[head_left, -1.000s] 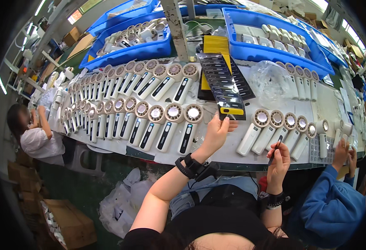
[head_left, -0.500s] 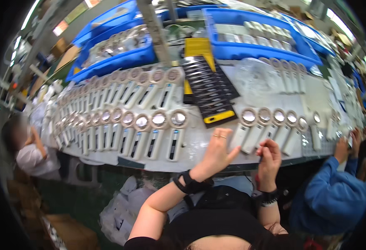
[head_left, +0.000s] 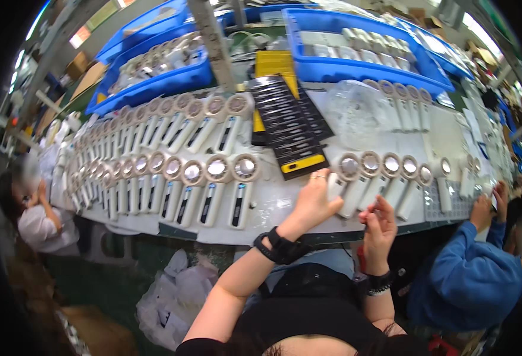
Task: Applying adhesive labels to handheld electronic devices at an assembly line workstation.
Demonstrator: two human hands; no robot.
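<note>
My left hand [head_left: 315,203] is at the table's front edge, fingers stretched forward and thumb apart. Its fingertips are beside the handle of the nearest white handheld fan [head_left: 348,167], which has a round beige-rimmed head; whether they touch it I cannot tell. To its right, my right hand [head_left: 381,228] is raised with its fingers curled and pinched together. Something small and dark may be at those fingertips, too small to name. Black packaging sheets with a yellow band [head_left: 288,127] lie just beyond my left hand.
Two rows of similar fans [head_left: 216,170] spread across the table's left. Blue bins [head_left: 154,92] of parts stand behind them, and another blue bin [head_left: 362,74] stands at back right. Clear plastic bags [head_left: 356,113] lie before it. A co-worker in a blue top [head_left: 475,279] sits at right.
The view has shifted slightly, moving the table's contents left. My left hand has moved closer to the nearest fan's handle; my right hand stays pinched at nearly the same place.
</note>
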